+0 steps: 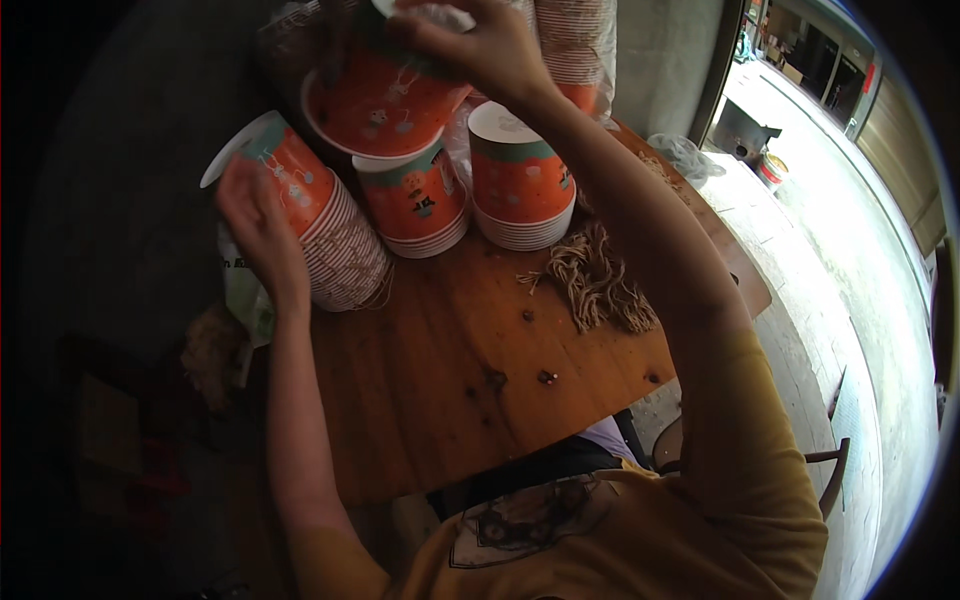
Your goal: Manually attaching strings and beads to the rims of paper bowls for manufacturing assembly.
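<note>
Orange and green showed beside my left hand (262,215), which I had partly open, fingers loosely bent, at the left side of a leaning tub stack (310,190); I could not tell whether it gripped there. My right hand (490,50) was raised on the far side, thumb and fingers apart, above a large orange tub (350,105); the fingertips ran up to the edge of view, so I could not tell what they had hold of. Just nearer, a middle tub stack (412,200) and a right tub stack (520,180) stood on the wooden surface (450,340), white rims layered at their lower ends. A tan twine bundle (605,285) lay to the right, near my forearm. Farther off stood plastic-wrapped stacks (578,40), with a clear plastic bag (685,158) at far right.
</note>
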The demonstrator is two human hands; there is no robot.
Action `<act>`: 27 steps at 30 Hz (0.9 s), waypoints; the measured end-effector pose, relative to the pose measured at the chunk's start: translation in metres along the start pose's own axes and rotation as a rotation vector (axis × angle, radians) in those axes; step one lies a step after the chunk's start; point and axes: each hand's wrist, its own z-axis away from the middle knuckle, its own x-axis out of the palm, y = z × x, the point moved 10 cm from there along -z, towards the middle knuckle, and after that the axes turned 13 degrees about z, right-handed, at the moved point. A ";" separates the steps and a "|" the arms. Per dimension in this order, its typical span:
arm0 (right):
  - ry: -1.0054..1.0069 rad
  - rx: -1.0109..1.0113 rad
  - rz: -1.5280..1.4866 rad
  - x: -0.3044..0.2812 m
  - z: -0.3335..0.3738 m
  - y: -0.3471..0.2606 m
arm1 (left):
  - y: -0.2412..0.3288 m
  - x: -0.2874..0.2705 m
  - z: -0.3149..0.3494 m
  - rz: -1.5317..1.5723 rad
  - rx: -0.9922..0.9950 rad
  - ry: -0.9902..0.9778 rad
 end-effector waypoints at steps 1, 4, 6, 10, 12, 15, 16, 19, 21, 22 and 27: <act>-0.003 0.076 -0.176 -0.015 0.012 -0.017 | 0.002 0.018 0.011 0.106 -0.118 -0.020; 0.094 0.128 -0.272 -0.044 0.060 -0.026 | -0.013 0.061 0.039 0.787 -0.498 -0.134; -0.045 0.127 -0.339 -0.048 0.092 -0.031 | -0.010 0.082 0.077 0.944 -0.839 -0.030; -0.095 0.443 -0.447 -0.057 0.151 0.001 | 0.011 0.106 0.120 1.130 -1.073 -0.018; -0.058 0.523 -0.460 -0.061 0.175 0.013 | 0.019 0.106 0.134 1.042 -0.965 -0.023; -0.111 0.413 -0.446 -0.052 0.216 0.018 | 0.033 0.101 0.150 0.778 -0.876 -0.117; -0.173 0.466 -0.554 -0.042 0.233 0.017 | 0.030 0.093 0.150 0.762 -0.882 -0.120; -0.375 0.358 -0.134 -0.051 0.259 0.014 | 0.023 0.065 0.144 0.364 -0.768 -0.303; -0.291 0.319 0.232 -0.077 0.274 0.027 | 0.036 0.068 0.142 -0.082 -0.476 -0.630; -0.275 0.328 0.389 -0.095 0.282 0.042 | 0.042 0.075 0.149 -0.183 -0.430 -0.723; -0.179 0.542 0.804 -0.174 0.285 0.122 | 0.055 0.106 0.173 -0.332 -0.157 -0.960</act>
